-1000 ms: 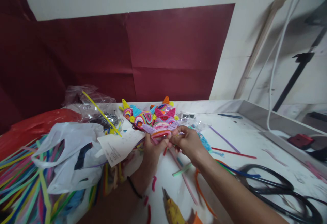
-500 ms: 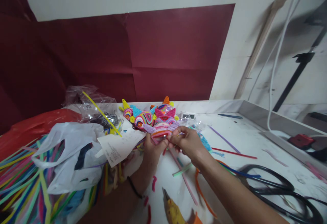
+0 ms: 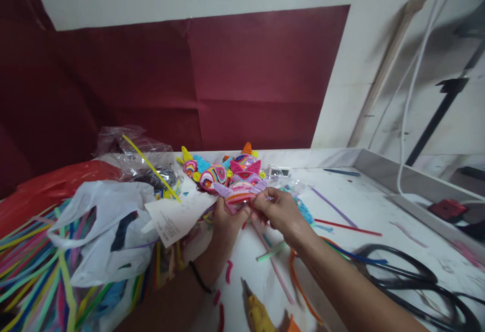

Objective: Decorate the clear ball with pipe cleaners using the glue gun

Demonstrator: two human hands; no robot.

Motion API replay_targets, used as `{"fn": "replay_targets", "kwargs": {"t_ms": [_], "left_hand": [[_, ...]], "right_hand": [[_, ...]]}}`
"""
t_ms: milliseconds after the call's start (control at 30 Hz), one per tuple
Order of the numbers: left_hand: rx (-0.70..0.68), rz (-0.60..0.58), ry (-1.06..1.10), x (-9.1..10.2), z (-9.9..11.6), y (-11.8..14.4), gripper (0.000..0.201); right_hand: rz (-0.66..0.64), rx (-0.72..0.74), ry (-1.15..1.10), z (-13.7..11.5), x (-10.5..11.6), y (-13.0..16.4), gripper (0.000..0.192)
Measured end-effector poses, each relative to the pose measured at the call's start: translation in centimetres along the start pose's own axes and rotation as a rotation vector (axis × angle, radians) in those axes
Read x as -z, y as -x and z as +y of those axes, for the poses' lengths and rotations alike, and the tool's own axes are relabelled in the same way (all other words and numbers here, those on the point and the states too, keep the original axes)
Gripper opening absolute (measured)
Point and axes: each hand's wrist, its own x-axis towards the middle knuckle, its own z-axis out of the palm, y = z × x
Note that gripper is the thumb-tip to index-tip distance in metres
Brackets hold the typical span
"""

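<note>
White table (image 3: 364,205), hands hiding pink craft piece (image 3: 239,193)

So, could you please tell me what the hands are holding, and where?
Both hands, left hand and right hand, pinch the pink-and-purple pipe-cleaner piece along its lower edge.

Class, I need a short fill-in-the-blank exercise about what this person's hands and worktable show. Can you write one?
1. Both hands, the left hand and the right hand, grip a pink-and-purple ____ craft piece.
2. The white plastic bag lies to the ____ of the hands.
3. The paper on the wall is dark ____.

Missing words: pipe-cleaner; left; red
</note>
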Motion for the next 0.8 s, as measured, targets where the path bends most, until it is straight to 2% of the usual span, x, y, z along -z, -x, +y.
{"fn": "replay_targets", "kwargs": {"t_ms": [100, 333, 600, 800], "left_hand": [[0.036, -0.057, 0.018, 0.02, 0.29, 0.07, 0.046], [0.023, -0.107, 0.018, 0.05, 0.51, 0.07, 0.046], [0.042, -0.099, -0.003, -0.08, 0.99, 0.12, 0.043], [0.083, -0.187, -0.003, 0.14, 0.99, 0.11, 0.052]], "right_hand": [[-0.006, 0.007, -0.004, 0.17, 0.06, -0.14, 0.018], [-0.044, 0.047, -0.021, 0.80, 0.33, -0.51, 0.021], [-0.011, 0.017, -0.050, 0.32, 0.39, -0.43, 0.015], [0.013, 0.029, -0.066, 0.31, 0.53, -0.51, 0.017]]}}
